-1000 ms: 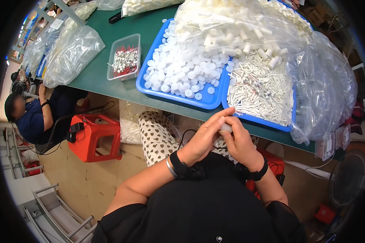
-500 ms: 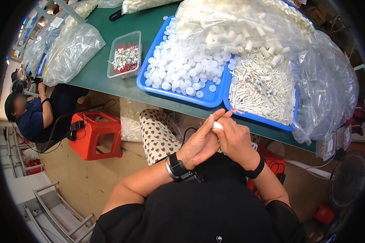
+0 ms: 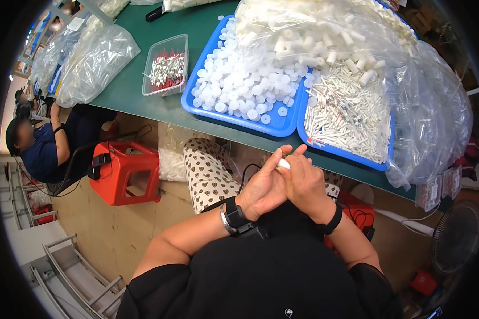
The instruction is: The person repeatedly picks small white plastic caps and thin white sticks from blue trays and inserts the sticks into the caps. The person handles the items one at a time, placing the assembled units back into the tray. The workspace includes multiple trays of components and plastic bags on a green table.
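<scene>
My left hand [image 3: 264, 189] and my right hand [image 3: 306, 185] meet in front of the table edge, just below the two blue trays. Between them is a small white cylindrical piece [image 3: 284, 164], pinched by the fingers; only its rounded end shows. My left palm is turned partly up, and my right fingers curl over the piece from the other side. The left blue tray [image 3: 274, 128] holds many translucent white discs [image 3: 245, 87] with centre holes. In the right blue tray [image 3: 351, 158] lie many thin white sticks [image 3: 346, 114], some with reddish wires.
A clear plastic bag of white foam-like cylinders [image 3: 332, 40] slumps over both trays' back. Left of them stands a clear box [image 3: 182, 80] of red-and-white parts. A red stool [image 3: 125, 181], a seated co-worker [image 3: 42, 141] and a fan [image 3: 456, 234] are around the green table [image 3: 122, 95].
My right hand has turned a little around the white piece, with its wrist slightly lower. Both hands stay together. The trays appear shifted slightly up and right in view.
</scene>
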A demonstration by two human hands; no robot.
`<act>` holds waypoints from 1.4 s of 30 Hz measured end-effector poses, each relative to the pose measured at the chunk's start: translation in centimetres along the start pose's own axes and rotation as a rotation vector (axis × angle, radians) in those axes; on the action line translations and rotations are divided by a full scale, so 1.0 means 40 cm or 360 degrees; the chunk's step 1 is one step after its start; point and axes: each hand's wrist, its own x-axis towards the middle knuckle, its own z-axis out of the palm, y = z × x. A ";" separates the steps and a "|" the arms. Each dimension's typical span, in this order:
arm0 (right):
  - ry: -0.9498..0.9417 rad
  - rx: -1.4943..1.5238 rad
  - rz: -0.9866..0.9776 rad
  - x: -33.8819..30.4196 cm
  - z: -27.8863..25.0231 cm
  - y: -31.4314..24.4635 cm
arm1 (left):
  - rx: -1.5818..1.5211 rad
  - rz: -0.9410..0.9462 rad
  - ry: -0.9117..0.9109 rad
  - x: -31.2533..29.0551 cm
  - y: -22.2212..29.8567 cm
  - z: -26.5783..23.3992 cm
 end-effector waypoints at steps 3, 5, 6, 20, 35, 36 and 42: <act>0.0155 0.0136 0.0090 -0.008 0.030 0.001 | 0.0099 0.0043 0.0012 0.003 0.007 -0.008; 0.0142 0.0310 0.0156 -0.003 0.038 0.004 | 0.0214 0.0074 0.0031 0.002 0.017 -0.009; 0.0131 0.0396 0.0186 0.000 0.041 0.004 | 0.0260 0.0092 0.0045 -0.002 0.028 -0.004; -0.0428 0.1636 0.0924 -0.012 0.019 0.034 | 0.1002 0.0029 0.0236 -0.034 0.030 -0.017; -0.0363 0.0862 0.0488 -0.066 0.072 0.027 | 0.0850 0.0041 0.0176 -0.036 0.018 -0.035; -0.0293 0.0566 0.0375 -0.067 0.076 0.022 | 0.0870 0.0077 0.0182 -0.032 0.019 -0.034; -0.0612 0.1671 0.0930 -0.035 0.036 0.040 | 0.0581 -0.0069 0.0009 -0.036 0.050 -0.045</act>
